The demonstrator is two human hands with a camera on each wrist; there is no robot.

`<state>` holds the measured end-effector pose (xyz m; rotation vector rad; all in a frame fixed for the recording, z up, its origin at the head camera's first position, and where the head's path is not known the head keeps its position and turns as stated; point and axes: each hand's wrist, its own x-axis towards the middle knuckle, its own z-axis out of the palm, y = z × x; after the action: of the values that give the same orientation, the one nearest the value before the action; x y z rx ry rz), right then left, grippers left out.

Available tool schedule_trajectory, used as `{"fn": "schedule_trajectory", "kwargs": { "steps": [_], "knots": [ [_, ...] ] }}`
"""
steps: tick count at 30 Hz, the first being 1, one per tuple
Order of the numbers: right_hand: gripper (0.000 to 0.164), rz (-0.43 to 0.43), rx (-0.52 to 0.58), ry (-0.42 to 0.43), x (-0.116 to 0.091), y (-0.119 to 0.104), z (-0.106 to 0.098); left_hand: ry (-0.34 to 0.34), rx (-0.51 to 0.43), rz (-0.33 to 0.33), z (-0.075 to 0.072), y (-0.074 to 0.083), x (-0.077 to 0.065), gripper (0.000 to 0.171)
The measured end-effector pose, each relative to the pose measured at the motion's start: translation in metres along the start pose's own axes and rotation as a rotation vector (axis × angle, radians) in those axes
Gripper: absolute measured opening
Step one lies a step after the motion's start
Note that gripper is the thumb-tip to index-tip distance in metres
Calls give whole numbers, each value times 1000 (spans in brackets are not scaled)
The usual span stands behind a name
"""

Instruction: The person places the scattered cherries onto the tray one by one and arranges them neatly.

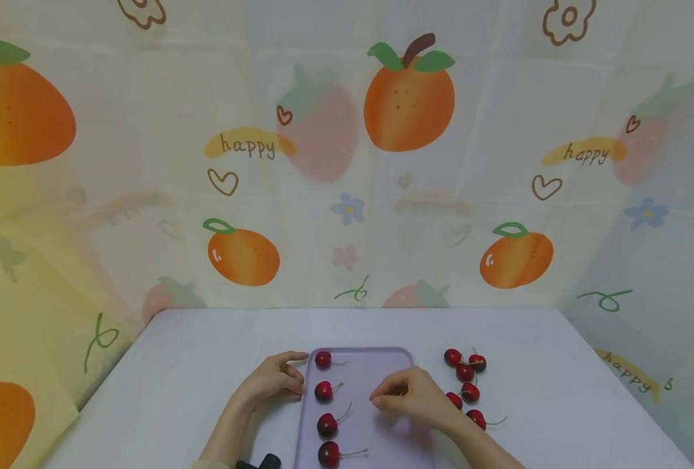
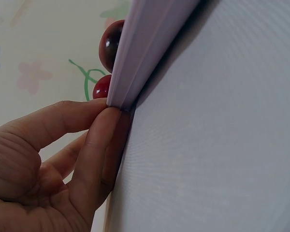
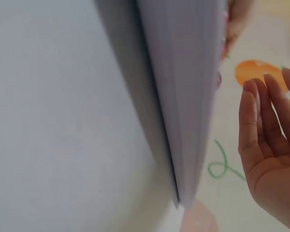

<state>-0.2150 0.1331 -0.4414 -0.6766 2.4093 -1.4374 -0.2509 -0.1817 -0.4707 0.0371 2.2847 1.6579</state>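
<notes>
My left hand point(image 1: 273, 380) touches the left rim of a light purple tray point(image 1: 361, 348) with its fingertips. In the left wrist view its fingers point(image 2: 94, 145) meet the tray's edge point(image 2: 145, 53), beside two partly visible cherries point(image 2: 111, 46). A column of several dark red cherries point(image 1: 324, 391) with stems lies along the tray's left side. My right hand point(image 1: 411, 398) hovers above the tray's right part, fingers slightly bent. From the right wrist view, the thumb stands apart from the fingers point(image 3: 249, 121), and nothing shows between them.
Several more cherries point(image 1: 465, 372) with stems lie on the white table point(image 1: 224, 332), right of the tray. A black object point(image 1: 267, 462) shows at the bottom edge, near my left forearm. Behind the table hangs a fruit-patterned cloth point(image 1: 323, 247).
</notes>
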Motion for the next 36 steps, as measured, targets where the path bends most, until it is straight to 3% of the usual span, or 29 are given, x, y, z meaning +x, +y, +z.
{"fn": "schedule_trajectory", "kwargs": {
  "steps": [11,19,24,36],
  "knots": [
    [30,58,28,96,-17,2,-50,2,-2,0,-2,2,4,72],
    [32,20,27,136,-38,21,-84,15,6,-8,-1,3,7,71],
    [34,65,22,162,-50,31,-103,11,1,-6,-3,3,5,73],
    [37,226,-13,46,-76,57,-144,-23,-8,-2,-1,-2,3,73]
  ]
}}
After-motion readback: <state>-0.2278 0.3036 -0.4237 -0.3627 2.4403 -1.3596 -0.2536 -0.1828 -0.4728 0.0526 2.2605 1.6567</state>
